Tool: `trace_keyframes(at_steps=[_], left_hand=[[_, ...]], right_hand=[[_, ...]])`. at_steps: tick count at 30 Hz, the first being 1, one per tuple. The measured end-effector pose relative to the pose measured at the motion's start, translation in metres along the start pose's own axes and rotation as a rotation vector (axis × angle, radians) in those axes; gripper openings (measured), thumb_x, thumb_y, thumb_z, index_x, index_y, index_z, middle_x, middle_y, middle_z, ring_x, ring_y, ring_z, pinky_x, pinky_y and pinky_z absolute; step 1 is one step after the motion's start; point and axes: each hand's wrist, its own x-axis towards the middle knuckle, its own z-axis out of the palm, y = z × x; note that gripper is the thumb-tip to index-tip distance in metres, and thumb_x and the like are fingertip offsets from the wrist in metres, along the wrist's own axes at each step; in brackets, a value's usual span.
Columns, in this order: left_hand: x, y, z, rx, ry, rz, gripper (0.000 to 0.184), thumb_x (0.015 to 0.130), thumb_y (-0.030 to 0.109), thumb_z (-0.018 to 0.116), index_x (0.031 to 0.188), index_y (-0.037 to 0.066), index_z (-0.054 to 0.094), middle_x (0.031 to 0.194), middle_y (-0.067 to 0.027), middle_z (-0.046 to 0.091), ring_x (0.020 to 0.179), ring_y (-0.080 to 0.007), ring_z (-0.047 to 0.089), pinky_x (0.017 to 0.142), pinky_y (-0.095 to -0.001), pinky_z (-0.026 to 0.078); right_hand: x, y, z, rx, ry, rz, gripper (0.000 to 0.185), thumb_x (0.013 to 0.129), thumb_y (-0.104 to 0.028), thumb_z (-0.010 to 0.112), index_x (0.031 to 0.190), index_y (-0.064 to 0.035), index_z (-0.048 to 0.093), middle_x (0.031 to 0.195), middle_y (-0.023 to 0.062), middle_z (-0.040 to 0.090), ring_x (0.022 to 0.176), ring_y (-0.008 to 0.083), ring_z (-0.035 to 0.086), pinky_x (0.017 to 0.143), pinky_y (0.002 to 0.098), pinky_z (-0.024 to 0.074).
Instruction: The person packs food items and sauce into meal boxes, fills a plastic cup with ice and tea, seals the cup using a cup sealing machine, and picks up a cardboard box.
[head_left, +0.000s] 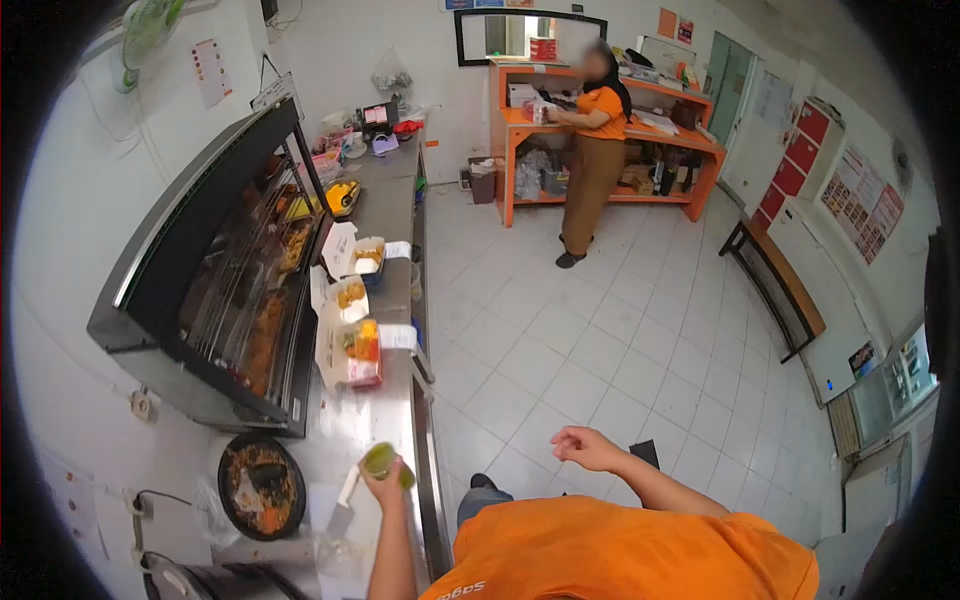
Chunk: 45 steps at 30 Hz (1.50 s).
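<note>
My left hand (384,484) is closed around a small green cup (378,459) above the steel counter. Close beside it lies a broad-bladed tool with a white handle (348,486), its flat metal blade pointing toward me. To the left sits a round black dish (296,484) holding reddish food and a dark lump. My right hand (588,448) hangs over the floor in front of my orange shirt, fingers loosely bent and nothing in it. Farther up the counter stand lidded boxes of food: a red one (366,374), a white one (348,308) and a blue one (370,266).
A glass-fronted warmer (230,290) with fried food lines the left of the counter (395,410). White slips (398,337) lie by the boxes. Across the tiled floor, a person (597,150) stands at an orange desk (510,130). A bench (775,290) is on the right.
</note>
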Motion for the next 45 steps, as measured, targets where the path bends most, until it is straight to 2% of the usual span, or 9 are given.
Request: trace_keyframes(at_steps=[6, 14, 18, 25, 30, 33, 36, 42, 45], left_hand=[[0.160, -0.012, 0.004, 0.336, 0.223, 0.236, 0.074, 0.071, 0.002, 0.087, 0.133, 0.002, 0.047, 0.126, -0.0112, 0.059, 0.113, -0.0259, 0.059, 0.100, -0.0365, 0.049], [0.228, -0.074, 0.004, 0.461, 0.823, 0.091, 0.106, 0.065, 0.014, 0.093, 0.149, -0.001, 0.030, 0.142, -0.0207, 0.049, 0.127, -0.0324, 0.050, 0.111, -0.0416, 0.039], [0.125, -0.044, 0.047, -0.035, 0.968, 0.109, 0.076, 0.080, 0.000, 0.080, 0.141, 0.007, 0.036, 0.127, -0.0185, 0.056, 0.107, -0.0230, 0.056, 0.095, -0.0419, 0.047], [-0.173, -0.100, 0.094, -0.754, 1.283, -0.200, 0.031, 0.096, 0.028, 0.066, 0.124, 0.019, 0.056, 0.111, 0.0026, 0.066, 0.095, -0.0123, 0.059, 0.079, -0.0359, 0.047], [-0.381, -0.177, 0.126, -1.131, 1.419, 0.042, 0.024, 0.096, 0.027, 0.064, 0.118, 0.018, 0.057, 0.108, -0.0015, 0.067, 0.090, -0.0143, 0.060, 0.073, -0.0346, 0.047], [-0.462, -0.147, 0.203, -1.091, 1.619, 0.014, 0.021, 0.096, 0.026, 0.064, 0.113, 0.016, 0.058, 0.100, -0.0026, 0.068, 0.087, -0.0160, 0.062, 0.068, -0.0336, 0.048], [-0.578, -0.253, 0.265, -0.282, 1.603, 0.000, 0.022, 0.092, 0.022, 0.070, 0.108, 0.011, 0.060, 0.094, -0.0069, 0.070, 0.076, -0.0174, 0.064, 0.061, -0.0327, 0.050], [-0.768, -0.275, 0.347, -0.596, 1.865, -0.594, 0.038, 0.083, 0.018, 0.080, 0.113, 0.001, 0.062, 0.088, -0.0097, 0.070, 0.070, -0.0148, 0.066, 0.058, -0.0289, 0.051], [-0.840, -0.276, 0.351, -0.514, 2.066, -0.464, 0.037, 0.084, 0.018, 0.077, 0.113, -0.001, 0.063, 0.094, -0.0100, 0.070, 0.081, -0.0207, 0.068, 0.070, -0.0352, 0.055]], right_hand=[[0.069, -0.004, -0.063, -0.034, 0.093, 0.168, 0.025, 0.092, -0.009, 0.068, 0.114, -0.0003, 0.062, 0.088, 0.0055, 0.071, 0.085, 0.0143, 0.068, 0.080, 0.0302, 0.0536], [0.203, 0.004, -0.113, -0.126, -0.194, 0.099, 0.021, 0.092, -0.002, 0.060, 0.113, 0.0023, 0.061, 0.092, 0.0080, 0.071, 0.084, 0.0156, 0.069, 0.079, 0.0298, 0.0551], [0.280, 0.013, -0.137, -0.170, -0.410, 0.090, 0.021, 0.092, -0.005, 0.061, 0.112, 0.0019, 0.062, 0.091, 0.0085, 0.071, 0.081, 0.0163, 0.068, 0.078, 0.0300, 0.0547], [0.352, 0.002, -0.139, -0.326, -0.747, 0.051, 0.019, 0.094, -0.010, 0.060, 0.108, 0.0037, 0.064, 0.091, 0.0099, 0.071, 0.081, 0.0172, 0.067, 0.074, 0.0307, 0.0539], [0.343, 0.015, -0.077, -0.431, -0.959, -0.068, 0.014, 0.099, -0.012, 0.056, 0.105, -0.0013, 0.063, 0.091, 0.0084, 0.070, 0.079, 0.0170, 0.068, 0.070, 0.0309, 0.0528], [0.287, 0.014, -0.027, -0.614, -1.191, -0.113, 0.009, 0.098, -0.013, 0.056, 0.102, -0.0070, 0.061, 0.092, 0.0075, 0.070, 0.077, 0.0167, 0.068, 0.066, 0.0302, 0.0509], [0.206, 0.031, 0.029, -0.697, -1.358, -0.087, 0.007, 0.096, -0.011, 0.057, 0.102, -0.0085, 0.061, 0.093, 0.0080, 0.071, 0.078, 0.0188, 0.069, 0.067, 0.0322, 0.0516], [0.066, 0.134, 0.096, -1.107, -1.565, -0.082, 0.016, 0.092, -0.014, 0.061, 0.105, -0.0066, 0.067, 0.097, 0.0103, 0.074, 0.087, 0.0222, 0.072, 0.074, 0.0356, 0.0544], [0.055, 0.208, 0.121, -1.674, -1.955, -0.518, 0.019, 0.089, -0.020, 0.062, 0.100, -0.0098, 0.071, 0.090, 0.0059, 0.071, 0.076, 0.0195, 0.069, 0.062, 0.0350, 0.0532]])
